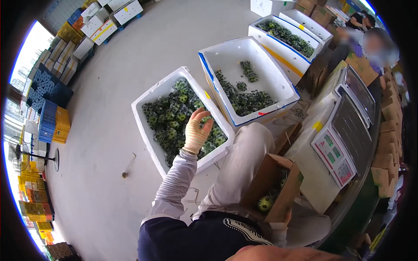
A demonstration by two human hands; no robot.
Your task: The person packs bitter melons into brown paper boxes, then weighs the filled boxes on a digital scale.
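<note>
Two white foam crates sit on the floor ahead of the person, and the left hand [197,130], wrapped in a knit glove, reaches into the nearer one [150,98] with its fingers spread wide above the netted green fruits [172,119]; it grips nothing yet. The right hand [285,216] is mostly hidden behind the cardboard box [270,182] held near the lap, apparently clasping its near edge, though how tightly I cannot tell. One green fruit [264,203] already lies inside that box. To the right stands a weighing scale [344,143] on a counter; the farther crate [244,52] holds fewer fruits. By the look of it the step in hand is picking a fruit for the box. The next move calls for closing the fingers round one fruit without tearing its net sleeve, then carrying it right, to the box opening.
</note>
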